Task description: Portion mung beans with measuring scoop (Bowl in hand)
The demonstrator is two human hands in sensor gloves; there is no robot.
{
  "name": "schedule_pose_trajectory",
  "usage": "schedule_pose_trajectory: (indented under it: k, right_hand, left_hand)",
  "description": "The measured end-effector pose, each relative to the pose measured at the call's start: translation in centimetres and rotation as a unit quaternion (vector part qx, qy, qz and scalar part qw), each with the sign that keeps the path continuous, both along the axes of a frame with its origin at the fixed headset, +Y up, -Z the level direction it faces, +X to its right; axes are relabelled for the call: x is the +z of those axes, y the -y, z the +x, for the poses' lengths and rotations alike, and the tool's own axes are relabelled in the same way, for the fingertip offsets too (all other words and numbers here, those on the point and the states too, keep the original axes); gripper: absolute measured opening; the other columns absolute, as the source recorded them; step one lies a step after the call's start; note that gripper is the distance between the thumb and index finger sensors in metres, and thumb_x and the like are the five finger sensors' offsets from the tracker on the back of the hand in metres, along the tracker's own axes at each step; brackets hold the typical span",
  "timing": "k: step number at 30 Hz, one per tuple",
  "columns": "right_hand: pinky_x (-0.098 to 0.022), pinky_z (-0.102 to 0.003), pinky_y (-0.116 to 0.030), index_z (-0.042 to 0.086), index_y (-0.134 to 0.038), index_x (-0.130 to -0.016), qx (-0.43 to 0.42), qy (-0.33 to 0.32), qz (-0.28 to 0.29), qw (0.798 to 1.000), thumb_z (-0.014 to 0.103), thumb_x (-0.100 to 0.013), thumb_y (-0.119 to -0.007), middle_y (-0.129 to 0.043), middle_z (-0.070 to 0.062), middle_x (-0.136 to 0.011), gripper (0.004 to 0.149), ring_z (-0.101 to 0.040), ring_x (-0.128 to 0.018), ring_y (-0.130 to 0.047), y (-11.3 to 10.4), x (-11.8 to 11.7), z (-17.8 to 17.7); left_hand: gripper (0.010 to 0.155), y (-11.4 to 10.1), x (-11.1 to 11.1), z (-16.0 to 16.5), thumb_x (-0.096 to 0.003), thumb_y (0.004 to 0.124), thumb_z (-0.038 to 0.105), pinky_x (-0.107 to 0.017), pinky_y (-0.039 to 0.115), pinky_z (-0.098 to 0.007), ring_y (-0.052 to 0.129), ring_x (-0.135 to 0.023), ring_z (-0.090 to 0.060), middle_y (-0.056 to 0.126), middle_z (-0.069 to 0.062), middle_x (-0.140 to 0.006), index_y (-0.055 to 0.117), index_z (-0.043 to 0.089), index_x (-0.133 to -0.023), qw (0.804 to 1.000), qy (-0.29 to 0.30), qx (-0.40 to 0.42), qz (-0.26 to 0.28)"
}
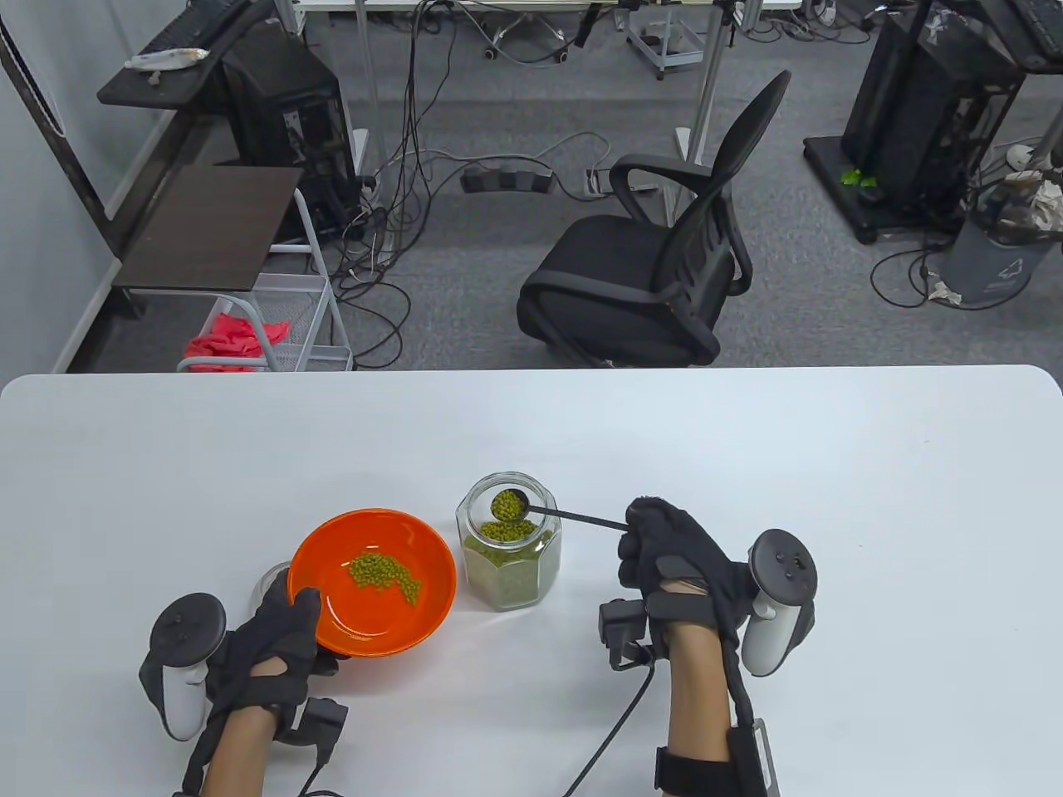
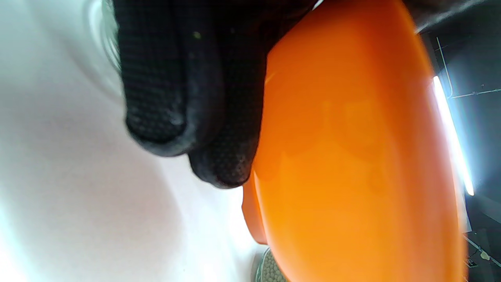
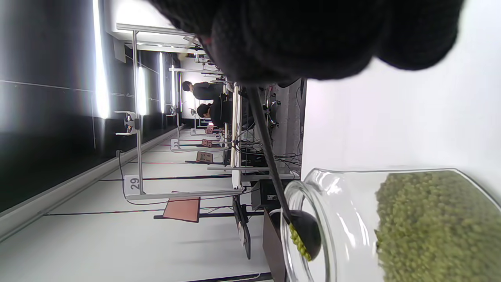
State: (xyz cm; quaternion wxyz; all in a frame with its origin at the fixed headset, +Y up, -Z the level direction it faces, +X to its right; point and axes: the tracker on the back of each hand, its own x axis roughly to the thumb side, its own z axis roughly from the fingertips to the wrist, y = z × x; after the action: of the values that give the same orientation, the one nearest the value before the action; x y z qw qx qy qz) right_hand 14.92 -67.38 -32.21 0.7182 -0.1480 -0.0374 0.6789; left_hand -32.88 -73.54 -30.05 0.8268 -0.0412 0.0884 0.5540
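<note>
The left hand (image 1: 270, 635) gripped the near-left rim of the orange bowl (image 1: 419, 552), fingers (image 2: 219, 164) curled under it, tilted above the table (image 1: 830, 498) with a small heap of mung beans (image 1: 384, 573) inside. Just right of it stood the open glass jar (image 1: 508, 573), partly full of beans. The right hand (image 1: 677, 564) pinched the handle of the black measuring scoop (image 1: 508, 504), whose heaped cup hung over the jar's mouth

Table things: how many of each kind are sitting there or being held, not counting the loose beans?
Bowls: 1, the orange bowl held in the left hand
Glass jars: 1, the jar of mung beans
Measuring scoops: 1, the black scoop, loaded, held in the right hand
Clear glass object behind the bowl: 1, mostly hidden
Total: 4
</note>
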Motion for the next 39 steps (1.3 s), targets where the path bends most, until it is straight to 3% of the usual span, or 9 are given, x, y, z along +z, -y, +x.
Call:
schedule_pose_trajectory:
  k: [19, 39]
  right_hand:
    - [-0.039, -0.059, -0.077, 0.002, -0.080, -0.081, 0.026, -0.072, 0.061, 0.995, 0.022, -0.047, -0.074, -0.092, -0.023, -0.052, 0.040, -0.024, -0.026, -0.094, -3.2, 0.9, -3.7]
    - [-0.041, -0.061, -0.076, 0.002, -0.080, -0.082, 0.141, -0.173, 0.083, 0.971, 0.021, -0.046, -0.075, -0.092, -0.024, -0.055, 0.041, -0.027, -0.029, -0.096, -1.7, 0.8, -13.3]
  left_hand:
    - [0.069, 0.1, -0.1, 0.3, -0.0567, 0.060, 0.045, -0.028, 0.101, -0.025, 0.116, -0.044, -0.023, 0.071, -0.018, -0.095, 0.041, 0.003, -0.108, 1.000, 0.005, -0.003, 0.000]
    - [0.068, 0.2, -0.1, 0.4, -0.0567, 0.060, 0.045, -0.028, 0.101, -0.025, 0.116, -0.043, -0.023, 0.071, -0.018, -0.094, 0.042, 0.003, -0.108, 1.000, 0.009, 0.000, 0.001]
